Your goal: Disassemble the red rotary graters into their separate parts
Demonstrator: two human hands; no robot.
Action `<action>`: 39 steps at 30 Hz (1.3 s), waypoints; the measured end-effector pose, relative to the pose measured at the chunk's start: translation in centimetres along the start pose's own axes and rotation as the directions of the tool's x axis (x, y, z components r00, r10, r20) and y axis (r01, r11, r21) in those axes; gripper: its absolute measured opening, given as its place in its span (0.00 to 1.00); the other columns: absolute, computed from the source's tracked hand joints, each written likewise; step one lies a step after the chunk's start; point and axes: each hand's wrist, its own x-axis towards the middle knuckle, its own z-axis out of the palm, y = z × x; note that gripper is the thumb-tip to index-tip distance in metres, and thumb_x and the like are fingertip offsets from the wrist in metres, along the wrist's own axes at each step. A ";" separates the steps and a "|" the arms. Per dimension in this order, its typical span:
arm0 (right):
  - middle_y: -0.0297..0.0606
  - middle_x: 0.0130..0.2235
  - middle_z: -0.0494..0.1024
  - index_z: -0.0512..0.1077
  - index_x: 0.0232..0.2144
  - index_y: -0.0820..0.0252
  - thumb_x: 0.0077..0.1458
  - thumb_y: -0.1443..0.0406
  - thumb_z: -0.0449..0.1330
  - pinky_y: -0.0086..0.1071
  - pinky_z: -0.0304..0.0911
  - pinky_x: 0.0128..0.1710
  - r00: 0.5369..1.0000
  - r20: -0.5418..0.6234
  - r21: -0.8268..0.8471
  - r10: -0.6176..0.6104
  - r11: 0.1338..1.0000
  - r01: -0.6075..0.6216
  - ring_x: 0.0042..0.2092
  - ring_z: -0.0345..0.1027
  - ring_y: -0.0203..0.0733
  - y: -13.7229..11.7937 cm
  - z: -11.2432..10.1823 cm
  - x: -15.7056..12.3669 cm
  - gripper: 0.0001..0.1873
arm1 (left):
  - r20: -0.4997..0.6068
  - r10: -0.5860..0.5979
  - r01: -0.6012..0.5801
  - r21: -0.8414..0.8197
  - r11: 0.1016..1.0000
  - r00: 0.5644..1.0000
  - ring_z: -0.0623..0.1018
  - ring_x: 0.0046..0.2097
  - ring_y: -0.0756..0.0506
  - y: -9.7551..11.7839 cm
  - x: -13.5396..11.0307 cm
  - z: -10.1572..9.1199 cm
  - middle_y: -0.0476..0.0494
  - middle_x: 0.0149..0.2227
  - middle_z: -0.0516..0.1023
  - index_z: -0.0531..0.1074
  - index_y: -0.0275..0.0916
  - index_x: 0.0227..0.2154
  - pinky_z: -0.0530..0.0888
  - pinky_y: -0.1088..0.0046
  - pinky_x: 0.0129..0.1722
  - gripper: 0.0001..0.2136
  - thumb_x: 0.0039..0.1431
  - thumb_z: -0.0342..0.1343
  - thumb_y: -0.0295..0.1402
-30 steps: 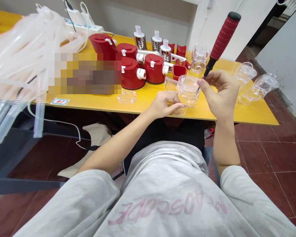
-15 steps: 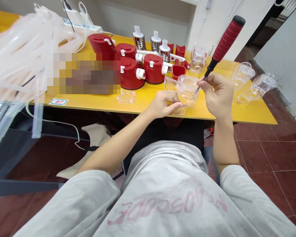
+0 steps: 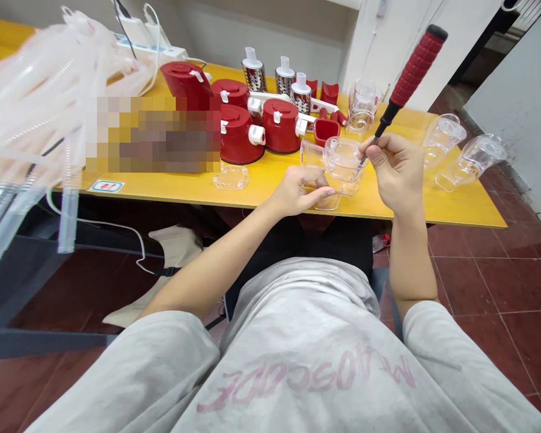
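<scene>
My left hand (image 3: 304, 191) is closed around the near side of a clear plastic housing (image 3: 342, 159), which has a wide round mouth and a side chute. My right hand (image 3: 397, 171) pinches the thin shaft of a screwdriver with a red ribbed handle (image 3: 417, 69). The screwdriver leans, handle up to the right, and its tip reaches down at the right side of the clear housing. Whether the tip touches a screw is too small to make out. A flat clear plastic ring (image 3: 231, 177) lies left of my left hand.
Red round bases (image 3: 280, 125) with white fittings stand behind my left hand, with metal grater drums (image 3: 254, 71) farther back. More clear housings (image 3: 475, 157) lie at the right end of the yellow table (image 3: 460, 207). Plastic bags (image 3: 40, 114) cover its left side.
The screwdriver's handle has tilted slightly to the left, and my right fingers have shifted a little on its shaft. My left hand and the clear housing stay in place.
</scene>
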 end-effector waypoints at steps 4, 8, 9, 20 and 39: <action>0.32 0.40 0.86 0.83 0.42 0.45 0.72 0.35 0.65 0.47 0.86 0.55 0.999 -0.038 -0.014 0.003 1.000 -0.004 0.44 0.86 0.45 -0.2 0.5 -0.1 0.25 | 0.004 -0.010 0.010 0.005 1.000 1.000 0.78 0.29 0.46 0.1 0.1 0.0 0.43 0.26 0.82 0.79 0.40 0.26 0.73 0.67 0.34 0.24 0.72 0.68 0.52; 0.32 0.39 0.85 0.81 0.39 0.48 0.70 0.37 0.68 0.48 0.86 0.58 0.995 -0.105 -0.030 -0.002 1.000 -0.001 0.44 0.85 0.45 -0.5 1.0 -0.2 0.25 | -0.002 0.002 -0.002 -0.007 1.000 1.000 0.78 0.29 0.47 0.1 0.1 0.0 0.44 0.26 0.82 0.80 0.40 0.26 0.72 0.67 0.34 0.22 0.72 0.69 0.50; 0.32 0.39 0.85 0.81 0.38 0.48 0.69 0.37 0.69 0.48 0.87 0.58 0.993 -0.120 -0.024 -0.007 1.000 0.004 0.44 0.85 0.44 -0.4 1.2 -0.1 0.25 | -0.002 0.004 -0.004 -0.007 1.000 1.000 0.79 0.29 0.47 0.1 0.1 0.0 0.44 0.26 0.82 0.80 0.40 0.26 0.73 0.67 0.34 0.22 0.72 0.69 0.50; 0.33 0.39 0.86 0.82 0.40 0.48 0.65 0.33 0.70 0.50 0.87 0.56 0.984 -0.177 0.005 0.010 1.000 -0.009 0.45 0.86 0.46 0.8 1.5 -0.1 0.28 | -0.014 -0.004 0.005 0.012 1.000 1.000 0.80 0.29 0.46 -0.5 0.0 0.2 0.43 0.26 0.83 0.79 0.40 0.26 0.75 0.65 0.37 0.24 0.72 0.68 0.52; 0.34 0.47 0.91 0.85 0.45 0.49 0.67 0.35 0.70 0.50 0.87 0.60 0.994 -0.096 0.006 0.043 0.999 -0.042 0.51 0.89 0.48 -0.8 0.8 -0.2 0.27 | -0.013 0.017 -0.017 -0.001 1.000 1.000 0.80 0.29 0.47 -0.4 0.0 0.2 0.44 0.26 0.83 0.79 0.40 0.26 0.74 0.67 0.35 0.22 0.72 0.69 0.49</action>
